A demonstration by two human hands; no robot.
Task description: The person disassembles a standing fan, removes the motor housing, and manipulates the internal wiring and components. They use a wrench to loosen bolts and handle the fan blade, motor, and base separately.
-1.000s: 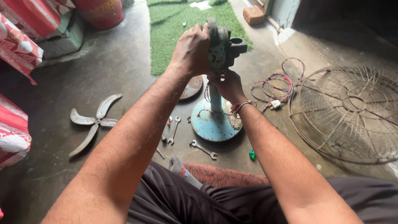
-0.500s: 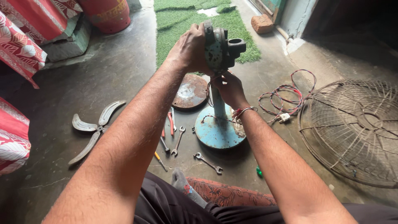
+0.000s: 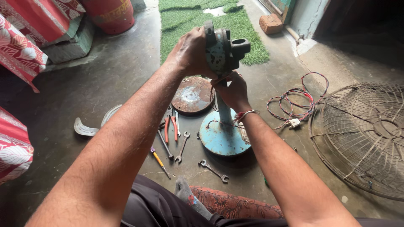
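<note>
Fan stand (image 3: 223,130) ringed by wrenches (image 3: 213,170), pliers (image 3: 171,127), grille (image 3: 365,138).

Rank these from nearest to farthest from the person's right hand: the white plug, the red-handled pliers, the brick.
From the right hand:
1. Red-handled pliers, on the floor to its left.
2. White plug, to its right, only slightly farther; nearly too close to call.
3. Brick, far off by the doorway.

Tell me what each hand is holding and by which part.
The left hand grips the fan's motor head at its left side. The right hand grips the blue stand's post just beneath the head.
</note>
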